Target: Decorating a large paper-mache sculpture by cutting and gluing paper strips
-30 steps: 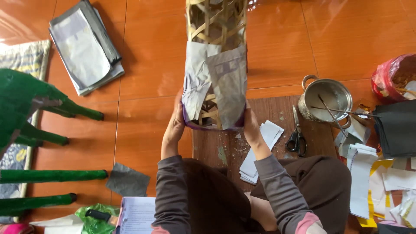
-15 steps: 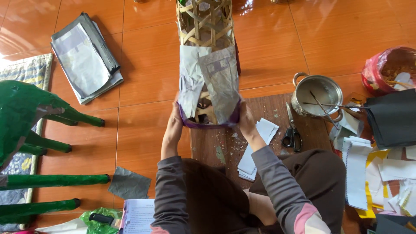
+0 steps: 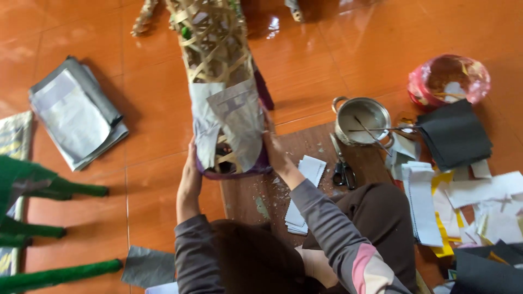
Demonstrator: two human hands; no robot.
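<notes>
The person holds a woven bamboo frame [image 3: 215, 49] between both hands, at its near end, where grey paper pieces [image 3: 229, 122] are pasted over the weave. The left hand [image 3: 190, 171] presses flat on the left side of this covered end, fingers stretched upward along it. The right hand [image 3: 274, 149] lies against the right side in the same way, so the frame is clasped between the two palms and its far end points away from the person over the orange tiled floor [image 3: 354, 49]. Under the hands there is a brown wooden board [image 3: 305, 144]. Just right of the right hand lie small white paper slips [image 3: 311, 169], then scissors [image 3: 343, 169], and a little further a metal pot [image 3: 362, 120] with sticks inside. Beyond the pot are black sheets [image 3: 455, 136] and a pink plastic bag [image 3: 449, 79]. Well to the left of the left hand lies a stack of grey paper [image 3: 76, 117], and green shapes [image 3: 38, 188] are nearer the person.
</notes>
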